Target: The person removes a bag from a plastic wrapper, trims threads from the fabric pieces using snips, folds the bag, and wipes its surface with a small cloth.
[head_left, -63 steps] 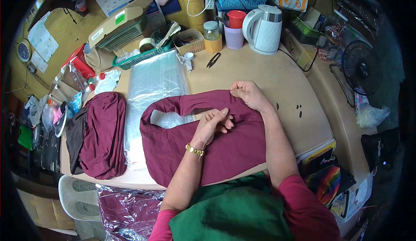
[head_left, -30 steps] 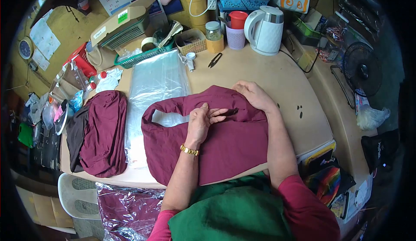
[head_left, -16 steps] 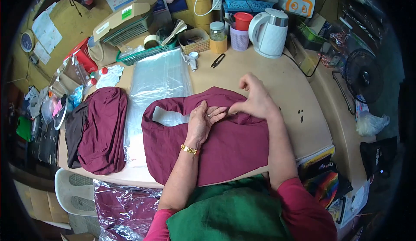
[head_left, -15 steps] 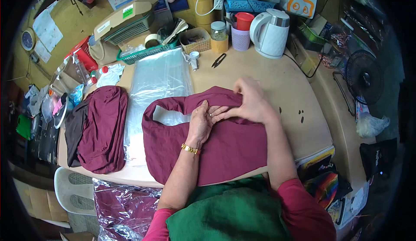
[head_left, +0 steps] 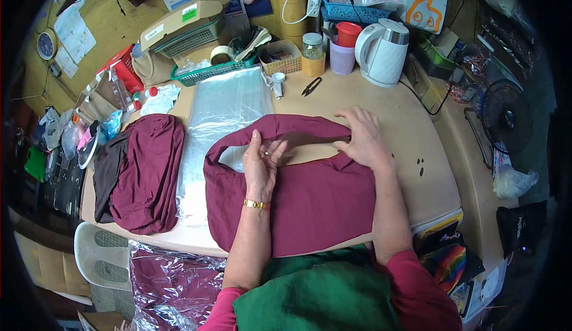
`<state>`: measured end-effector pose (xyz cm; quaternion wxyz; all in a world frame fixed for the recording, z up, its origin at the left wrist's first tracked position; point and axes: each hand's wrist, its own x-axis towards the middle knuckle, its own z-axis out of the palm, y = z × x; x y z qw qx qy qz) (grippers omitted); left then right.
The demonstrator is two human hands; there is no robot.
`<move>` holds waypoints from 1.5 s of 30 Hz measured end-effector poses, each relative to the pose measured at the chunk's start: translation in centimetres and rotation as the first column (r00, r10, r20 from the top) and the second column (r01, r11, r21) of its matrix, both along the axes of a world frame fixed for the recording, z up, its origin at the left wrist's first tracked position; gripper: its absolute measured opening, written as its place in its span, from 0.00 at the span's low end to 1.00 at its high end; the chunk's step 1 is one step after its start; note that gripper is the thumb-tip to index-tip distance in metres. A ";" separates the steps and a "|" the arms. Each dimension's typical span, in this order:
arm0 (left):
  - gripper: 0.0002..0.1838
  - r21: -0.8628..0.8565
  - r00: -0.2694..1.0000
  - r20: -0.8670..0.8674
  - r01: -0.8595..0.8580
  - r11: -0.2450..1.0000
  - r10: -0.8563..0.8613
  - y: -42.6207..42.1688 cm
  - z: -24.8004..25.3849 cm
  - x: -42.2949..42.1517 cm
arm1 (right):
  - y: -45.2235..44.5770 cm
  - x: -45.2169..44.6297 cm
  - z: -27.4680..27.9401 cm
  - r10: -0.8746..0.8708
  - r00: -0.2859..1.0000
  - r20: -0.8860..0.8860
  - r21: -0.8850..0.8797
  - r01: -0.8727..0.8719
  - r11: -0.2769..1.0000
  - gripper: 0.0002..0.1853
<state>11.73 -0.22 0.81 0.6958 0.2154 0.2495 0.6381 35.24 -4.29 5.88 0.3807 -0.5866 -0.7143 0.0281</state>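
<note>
A maroon cloth bag (head_left: 322,206) lies flat on the table before me, its broad strap looped along the far side. My left hand (head_left: 262,161) is palm up at the bag's opening, fingers apart and loosely bent, the thumb touching the strap's inner edge. At the strap's right end, my right hand (head_left: 364,140) has thumb and fingers around the cloth. Between the hands, the gap between strap and bag body shows the tabletop. Left of the bag is a stack of clear plastic sleeves (head_left: 223,102), partly under it.
More folded maroon cloth (head_left: 149,176) lies at the left over dark cloth. Thread snips (head_left: 311,86), a white kettle (head_left: 384,54), a glass jar (head_left: 313,46) and a green basket (head_left: 208,74) stand along the back. A plastic-wrapped maroon bundle (head_left: 173,283) sits below the front edge.
My hands have moved apart; the left shifted left and turned palm up, the right moved to the strap's right end. The strap is spread away from the bag body, opening a wider gap.
</note>
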 end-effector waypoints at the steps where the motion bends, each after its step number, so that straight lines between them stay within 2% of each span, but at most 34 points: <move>1: 0.22 -0.046 0.999 -0.044 -0.020 0.999 0.018 -0.1 0.2 0.2 | 0.4 -0.1 -0.5 0.003 0.999 0.042 0.113 -0.008 0.994 0.07; 2: 0.25 -0.093 0.995 -0.091 -0.040 0.995 0.032 -0.3 0.4 0.1 | 0.9 -0.2 -1.0 -0.006 0.996 0.085 0.225 -0.014 0.974 0.07; 4: 0.36 0.066 0.996 -0.034 -0.086 0.994 0.088 0.2 0.3 -1.7 | 1.1 1.5 -1.9 -0.027 0.976 0.218 0.119 0.001 0.993 0.11; 5: 0.38 0.081 0.991 0.123 -0.055 0.995 0.045 1.3 -0.7 -3.8 | 1.0 2.4 -1.8 -0.076 0.973 0.216 -0.001 0.078 0.997 0.12; 6: 0.38 0.056 0.975 0.198 -0.112 0.992 0.099 1.4 0.0 -4.1 | 1.1 2.8 -1.8 -0.074 0.973 0.218 -0.001 0.076 0.997 0.12; 8: 0.39 0.032 0.950 0.271 -0.172 0.985 0.157 1.5 0.3 -4.3 | 1.4 3.1 -1.8 -0.190 0.948 0.253 0.051 0.183 0.982 0.17; 9: 0.39 0.104 0.954 0.283 -0.134 0.985 0.100 1.6 -0.5 -4.4 | 1.0 1.1 -1.0 -0.201 0.955 0.218 0.205 0.156 0.966 0.22; 10: 0.38 0.176 0.956 0.290 -0.096 0.980 0.042 1.6 -1.0 -4.4 | 0.8 -0.8 -0.9 -0.198 0.955 0.219 0.208 0.152 0.966 0.22; 11: 0.39 0.158 0.961 0.274 -0.080 0.984 0.034 1.1 -0.2 -3.8 | 0.6 -2.4 -0.9 -0.213 0.937 0.276 0.242 0.147 0.959 0.25; 14: 0.42 0.161 0.954 0.300 -0.035 0.986 -0.015 0.7 0.3 -4.0 | 1.9 -3.0 -2.6 -0.197 0.934 0.297 0.313 0.100 0.944 0.20; 16: 0.44 0.173 0.925 0.376 -0.010 0.985 -0.057 0.5 1.0 -4.8 | 3.2 -0.4 -3.3 -0.177 0.952 0.250 0.232 0.118 0.966 0.12; 17: 0.45 0.161 0.893 0.448 -0.029 0.987 -0.047 0.0 1.8 -5.0 | 3.1 0.0 -3.0 -0.214 0.958 0.193 0.342 0.138 0.929 0.10; 20: 0.45 0.173 0.828 0.556 -0.022 0.985 -0.079 -0.6 2.3 -5.1 | 3.0 0.9 -3.3 -0.251 0.951 0.181 0.349 0.177 0.920 0.11; 21: 0.45 0.161 0.930 0.334 0.101 0.982 -0.151 -0.7 2.0 -5.1 | 2.9 1.0 -3.2 -0.270 0.950 0.159 0.370 0.197 0.908 0.10; 22: 0.44 0.120 0.968 0.095 0.219 0.968 -0.231 -0.6 1.7 -5.2 | 2.9 1.2 -3.2 -0.268 0.950 0.160 0.373 0.193 0.908 0.10; 23: 0.41 0.103 0.929 -0.056 0.370 0.923 -0.366 -0.1 1.0 -5.2 | 2.9 1.5 -3.3 -0.296 0.946 0.130 0.372 0.230 0.899 0.10; 24: 0.36 -0.007 0.893 -0.137 0.432 0.902 -0.429 -0.4 1.2 -4.6 | 2.8 1.8 -3.3 -0.322 0.941 0.101 0.370 0.265 0.890 0.10; 26: 0.32 -0.016 0.861 -0.243 0.457 0.889 -0.447 -0.5 1.2 -4.3 | 2.5 2.3 -3.5 -0.324 0.941 0.096 0.352 0.273 0.895 0.11; 27: 0.32 -0.015 0.863 -0.241 0.454 0.891 -0.444 -0.7 1.1 -4.1 | 2.5 2.5 -3.5 -0.340 0.936 0.093 0.326 0.294 0.898 0.11; 29: 0.29 0.167 0.886 -0.297 0.414 0.895 -0.355 -1.3 0.6 -3.7 | 2.6 2.8 -3.7 -0.350 0.932 0.093 0.300 0.309 0.903 0.11; 30: 0.29 0.175 0.854 -0.276 0.496 0.850 -0.442 -1.5 0.3 -3.7 | 2.8 2.9 -3.8 -0.357 0.931 0.071 0.288 0.324 0.901 0.12; 32: 0.28 0.155 0.795 -0.366 0.565 0.811 -0.484 -1.2 -2.1 -3.7 | 2.9 3.1 -3.8 -0.359 0.932 0.050 0.276 0.333 0.902 0.12; 33: 0.27 0.199 0.761 -0.393 0.618 0.760 -0.516 -1.2 -2.0 -3.6 | 2.8 3.3 -3.6 -0.371 0.924 0.087 0.096 0.363 0.927 0.14; 34: 0.27 0.202 0.765 -0.393 0.613 0.764 -0.510 -1.5 -1.8 -3.4 | 2.7 3.5 -3.5 -0.376 0.918 0.128 -0.086 0.388 0.918 0.15; 35: 0.27 0.201 0.755 -0.406 0.624 0.755 -0.516 -1.9 -1.7 -3.1 | 2.7 4.2 -3.8 -0.279 0.960 0.001 -0.059 0.279 0.959 0.17; 36: 0.28 0.201 0.745 -0.417 0.634 0.747 -0.520 -2.2 -1.2 -2.8 | 2.4 3.5 -2.9 -0.273 0.962 0.004 -0.056 0.273 0.960 0.17; 37: 0.28 0.119 0.726 -0.410 0.643 0.756 -0.552 -2.3 -1.0 -2.6 | 1.6 2.1 -0.9 -0.205 0.977 -0.062 0.076 0.210 0.975 0.18; 38: 0.28 0.119 0.731 -0.405 0.638 0.761 -0.550 -2.4 -1.2 -2.4 | 0.8 0.5 0.9 -0.129 0.984 -0.120 0.205 0.152 0.967 0.18; 39: 0.28 0.142 0.728 -0.400 0.650 0.747 -0.557 -2.4 -1.5 -2.3 | 0.6 -1.3 2.3 -0.041 0.998 -0.050 0.310 0.054 0.949 0.16; 40: 0.29 0.165 0.723 -0.399 0.661 0.732 -0.563 -2.3 -1.6 -2.2 | 0.6 -3.5 3.0 0.045 0.993 -0.109 0.252 -0.017 0.967 0.12; 42: 0.29 0.223 0.758 -0.362 0.636 0.739 -0.543 -2.6 -0.8 -2.1 | 0.5 -7.1 4.5 0.192 0.977 0.090 0.196 -0.206 0.959 0.23; 43: 0.28 0.281 0.755 -0.404 0.640 0.716 -0.517 -2.4 -1.3 -2.1 | 1.1 -8.0 4.2 0.327 0.941 0.093 0.089 -0.335 0.938 0.16; 44: 0.29 0.336 0.753 -0.442 0.643 0.688 -0.488 -2.3 -1.5 -2.1 | 2.2 -8.5 3.6 0.404 0.910 0.095 -0.138 -0.390 0.910 0.08; 45: 0.33 0.382 0.782 -0.502 0.585 0.715 -0.371 -2.0 -1.5 -2.2 | 3.1 -9.0 3.5 0.432 0.902 -0.012 -0.189 -0.427 0.884 0.07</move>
